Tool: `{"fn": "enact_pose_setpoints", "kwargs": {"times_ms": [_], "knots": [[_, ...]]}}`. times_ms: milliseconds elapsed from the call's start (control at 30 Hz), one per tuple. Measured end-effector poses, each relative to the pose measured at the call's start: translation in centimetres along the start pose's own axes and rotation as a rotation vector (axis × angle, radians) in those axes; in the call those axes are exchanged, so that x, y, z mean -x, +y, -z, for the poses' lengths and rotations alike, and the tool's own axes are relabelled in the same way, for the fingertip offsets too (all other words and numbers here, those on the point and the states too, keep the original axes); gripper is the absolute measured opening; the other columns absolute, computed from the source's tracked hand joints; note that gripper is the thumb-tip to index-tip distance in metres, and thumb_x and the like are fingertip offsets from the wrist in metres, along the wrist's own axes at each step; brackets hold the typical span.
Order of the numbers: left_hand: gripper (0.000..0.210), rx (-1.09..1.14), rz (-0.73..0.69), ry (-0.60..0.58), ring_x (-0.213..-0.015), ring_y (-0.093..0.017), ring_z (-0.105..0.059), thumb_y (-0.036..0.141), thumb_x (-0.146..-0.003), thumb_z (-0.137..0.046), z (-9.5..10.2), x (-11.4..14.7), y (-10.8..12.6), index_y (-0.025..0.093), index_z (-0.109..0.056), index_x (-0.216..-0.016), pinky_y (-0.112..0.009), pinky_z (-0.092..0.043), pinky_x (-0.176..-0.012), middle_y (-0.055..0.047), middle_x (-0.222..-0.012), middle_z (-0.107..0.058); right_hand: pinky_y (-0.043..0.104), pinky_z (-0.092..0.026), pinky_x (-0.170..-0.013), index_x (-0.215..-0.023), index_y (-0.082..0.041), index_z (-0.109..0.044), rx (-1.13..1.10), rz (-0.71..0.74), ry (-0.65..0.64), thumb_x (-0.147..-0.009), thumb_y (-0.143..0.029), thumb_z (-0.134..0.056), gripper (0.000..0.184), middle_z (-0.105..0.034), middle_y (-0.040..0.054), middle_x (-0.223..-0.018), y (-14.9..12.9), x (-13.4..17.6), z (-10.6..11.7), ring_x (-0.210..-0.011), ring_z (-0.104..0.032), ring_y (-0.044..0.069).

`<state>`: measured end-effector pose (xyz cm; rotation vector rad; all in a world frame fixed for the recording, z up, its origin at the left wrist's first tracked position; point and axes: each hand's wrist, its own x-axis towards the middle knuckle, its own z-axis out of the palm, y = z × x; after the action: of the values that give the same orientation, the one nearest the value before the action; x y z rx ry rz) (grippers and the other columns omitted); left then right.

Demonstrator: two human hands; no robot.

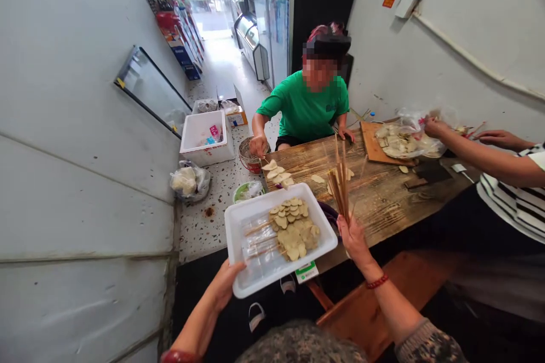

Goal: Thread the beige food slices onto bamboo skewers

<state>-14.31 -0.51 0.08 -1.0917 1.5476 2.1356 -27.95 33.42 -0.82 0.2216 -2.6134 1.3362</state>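
Note:
My left hand (227, 282) grips the near left corner of a white plastic tray (251, 288), which is held tilted in front of me. Skewers of pale sliced food (296, 232) lie on the tray's right side, their sticks pointing left over a clear plastic sheet. In my right hand (354, 236) is an upright bundle of wooden skewers (339, 190), fingers wrapped round its lower end. The bundle stands beside the tray's right edge, above the wooden table (383, 204).
Across the table, a person in green (310, 102) holds a skewer of slices (276, 173). At right, another person's hands (436, 126) are by a plastic bag and slices on a cutting board (369, 142). A white foam box (206, 153) and a bucket (251, 165) stand on the floor; an orange bench (383, 300) is below.

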Motion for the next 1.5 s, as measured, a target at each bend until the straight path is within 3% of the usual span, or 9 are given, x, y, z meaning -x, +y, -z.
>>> {"fn": "enact_pose_setpoints", "kwargs": {"times_ms": [67, 167, 300, 433, 600, 867, 1067, 1333, 1500], "knots": [[0.038, 0.020, -0.030, -0.013, -0.082, -0.032, -0.071, 0.018, -0.052, -0.068, -0.6, -0.6, 0.5, 0.012, -0.070, -0.089, -0.038, -0.053, -0.076, -0.011, -0.084, -0.078, 0.031, -0.052, -0.058, -0.087, -0.022, -0.055, 0.027, 0.075, -0.088, -0.099, -0.038, -0.038, 0.026, -0.062, 0.0014, -0.064, -1.3, 1.7, -0.4, -0.059, -0.061, 0.019], [0.043, 0.023, -0.054, -0.041, -0.086, -0.032, -0.071, 0.017, -0.051, -0.065, -1.0, -0.8, 0.9, 0.011, -0.070, -0.094, -0.037, -0.053, -0.078, -0.012, -0.086, -0.078, 0.035, -0.057, -0.073, -0.106, -0.020, -0.058, 0.069, 0.215, -0.221, -0.098, -0.027, -0.038, 0.023, -0.071, 0.0082, -0.087, -3.0, 3.8, -0.8, -0.079, -0.068, 0.022], [0.047, -0.006, -0.071, -0.093, -0.088, -0.031, -0.071, 0.016, -0.052, -0.063, -0.2, 0.0, 0.3, 0.009, -0.069, -0.099, -0.036, -0.052, -0.078, -0.012, -0.089, -0.077, 0.034, -0.056, -0.082, -0.121, -0.021, -0.056, 0.157, 0.368, -0.383, -0.093, -0.015, -0.043, 0.031, -0.071, 0.0093, -0.108, -5.3, 5.7, -0.3, -0.095, -0.068, 0.022], [0.048, -0.019, -0.072, -0.139, -0.085, -0.031, -0.070, 0.016, -0.051, -0.063, 1.1, 0.9, -1.3, 0.009, -0.069, -0.098, -0.034, -0.052, -0.074, -0.011, -0.086, -0.077, 0.031, -0.054, -0.077, -0.116, -0.021, -0.057, 0.271, 0.448, -0.473, -0.092, -0.012, -0.046, 0.028, -0.071, 0.0076, -0.101, -8.0, 6.2, -1.0, -0.089, -0.067, 0.021], [0.046, -0.015, -0.060, -0.163, -0.081, -0.031, -0.070, 0.015, -0.050, -0.063, 2.7, 2.1, -3.3, 0.010, -0.068, -0.096, -0.034, -0.051, -0.070, -0.011, -0.083, -0.077, 0.031, -0.051, -0.074, -0.107, -0.017, -0.057, 0.365, 0.529, -0.537, -0.094, -0.007, -0.042, 0.022, -0.068, 0.0074, -0.093, -10.5, 6.5, -4.0, -0.084, -0.064, 0.021], [0.049, -0.001, -0.075, -0.167, -0.093, -0.033, -0.069, 0.020, -0.052, -0.070, 4.4, 3.8, -4.7, 0.011, -0.069, -0.101, -0.038, -0.051, -0.081, -0.012, -0.092, -0.077, 0.029, -0.047, -0.073, -0.109, -0.017, -0.055, 0.406, 0.626, -0.604, -0.096, -0.009, -0.044, 0.019, -0.064, 0.0064, -0.093, -14.1, 9.3, -8.3, -0.083, -0.060, 0.019], [0.045, 0.020, -0.072, -0.142, -0.088, -0.032, -0.071, 0.022, -0.054, -0.075, 4.7, 5.4, -4.9, 0.012, -0.071, -0.098, -0.038, -0.052, -0.082, -0.011, -0.090, -0.078, 0.028, -0.042, -0.066, -0.102, -0.018, -0.058, 0.425, 0.655, -0.663, -0.097, -0.011, -0.045, 0.015, -0.063, 0.0052, -0.089, -13.5, 10.1, -10.3, -0.077, -0.058, 0.018], [0.041, 0.019, -0.011, -0.042, -0.078, -0.029, -0.073, 0.020, -0.054, -0.074, 5.3, 6.3, -5.9, 0.011, -0.070, -0.093, -0.034, -0.055, -0.072, -0.008, -0.078, -0.078, 0.034, -0.044, -0.076, -0.103, -0.017, -0.062, 0.427, 0.634, -0.691, -0.091, -0.017, -0.059, 0.013, -0.064, 0.0080, -0.094, -11.5, 9.5, -8.8, -0.087, -0.057, 0.022], [0.043, 0.020, -0.033, -0.013, -0.090, -0.031, -0.072, 0.019, -0.052, -0.076, 5.3, 6.8, -5.6, 0.014, -0.069, -0.094, -0.036, -0.057, -0.077, -0.006, -0.085, -0.078, 0.039, -0.048, -0.083, -0.125, -0.015, -0.055, 0.293, 0.641, -0.644, -0.073, -0.028, -0.080, 0.059, -0.066, 0.0120, -0.109, -12.6, 10.2, -7.5, -0.098, -0.059, 0.027]]}}
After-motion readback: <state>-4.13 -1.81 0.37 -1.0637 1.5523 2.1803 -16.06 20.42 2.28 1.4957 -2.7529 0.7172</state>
